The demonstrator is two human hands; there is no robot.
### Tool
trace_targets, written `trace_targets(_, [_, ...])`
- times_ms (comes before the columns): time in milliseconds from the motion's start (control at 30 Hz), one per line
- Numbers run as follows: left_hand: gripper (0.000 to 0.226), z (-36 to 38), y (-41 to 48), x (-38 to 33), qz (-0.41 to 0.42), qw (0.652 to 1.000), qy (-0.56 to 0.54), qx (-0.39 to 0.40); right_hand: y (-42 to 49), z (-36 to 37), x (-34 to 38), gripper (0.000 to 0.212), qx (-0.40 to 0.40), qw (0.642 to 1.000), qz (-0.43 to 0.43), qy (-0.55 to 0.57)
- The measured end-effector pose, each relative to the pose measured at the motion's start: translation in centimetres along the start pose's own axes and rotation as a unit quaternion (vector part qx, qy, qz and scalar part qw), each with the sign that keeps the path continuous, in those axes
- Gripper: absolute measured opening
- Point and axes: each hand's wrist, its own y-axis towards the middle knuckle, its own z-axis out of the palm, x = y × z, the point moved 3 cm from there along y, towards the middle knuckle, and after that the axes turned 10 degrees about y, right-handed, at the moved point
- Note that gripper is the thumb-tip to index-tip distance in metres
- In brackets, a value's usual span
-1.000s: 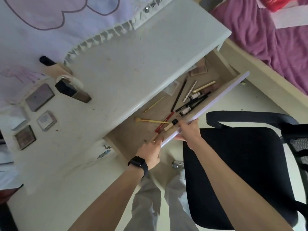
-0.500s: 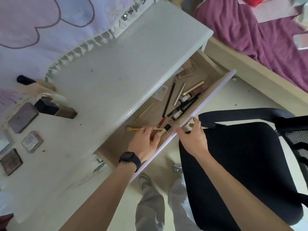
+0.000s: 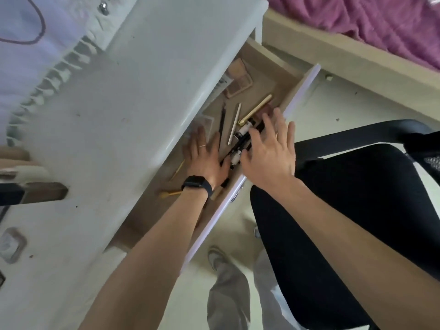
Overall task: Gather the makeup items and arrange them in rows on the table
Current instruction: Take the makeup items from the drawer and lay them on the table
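- Makeup items [image 3: 240, 139] lie loose in the open drawer [image 3: 283, 75] under the white, smooth table [image 3: 133, 103]: slim black tubes with white labels, a thin cream stick and a dark pencil.
- A shiny gold tube [image 3: 256, 110] lies slanted near the drawer front.
- A flat beige palette [image 3: 239, 84] with rounded corners lies at the far end.
- Left hand [image 3: 206, 158] lies flat inside the drawer, fingers straight and spread, grasping nothing.
- Right hand [image 3: 269, 153] is over the black tubes, fingers released and spread, holding nothing.
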Motion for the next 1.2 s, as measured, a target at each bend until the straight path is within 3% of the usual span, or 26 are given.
trace_targets(100, [0.062, -0.8, -0.7, -0.4, 0.017, 0.999, 0.006, -0.045, 1.5, -0.1, 0.0, 0.046, 0.042, 0.996, -0.007, -0.073])
trace_targets(233, [0.054, -2.3, 1.0, -1.0, 0.028, 0.995, 0.000, -0.101, 3.5, -0.9, 0.1, 0.043, 0.049, 0.995, -0.016, -0.084])
trace_targets(400, [0.073, -2.3, 4.1, -1.5, 0.022, 0.997, -0.036, -0.057, 5.2, -1.4, 0.0, 0.045, 0.073, 0.992, -0.019, -0.105])
trace_targets(600, [0.064, -1.8, 1.8, -1.6, 0.031, 0.996, 0.012, -0.077, 5.7, -1.7, 0.3, 0.040, 0.085, 0.989, -0.027, -0.119])
trace_targets(667, [0.063, -1.9, 0.7, -1.7, 0.039, 0.994, 0.011, -0.101, 6.9, -1.9, 0.5, 0.043, 0.086, 0.992, -0.018, -0.093])
trace_targets(767, [0.067, -1.8, -0.5, -1.4, 0.042, 0.991, 0.001, -0.123, 9.4, -2.0, 0.8, 0.041, 0.072, 0.997, 0.022, 0.031])
trace_targets(933, [0.073, 0.1, -1.7, 0.9, -0.085, 0.992, -0.084, -0.038, 14.0, -0.7, -0.1, 0.048, 0.049, 0.978, 0.128, 0.156])
trace_targets(1100, [0.073, 0.7, -3.4, 2.1, -0.147, 0.978, -0.146, -0.010, 16.5, 1.4, -0.3, 0.071, 0.028, 0.947, 0.228, 0.224])
trace_targets(1200, [0.071, 1.0, -3.9, 2.1, -0.166, 0.972, -0.164, -0.005, 17.2, 2.0, -0.2, 0.071, 0.008, 0.948, 0.253, 0.193])
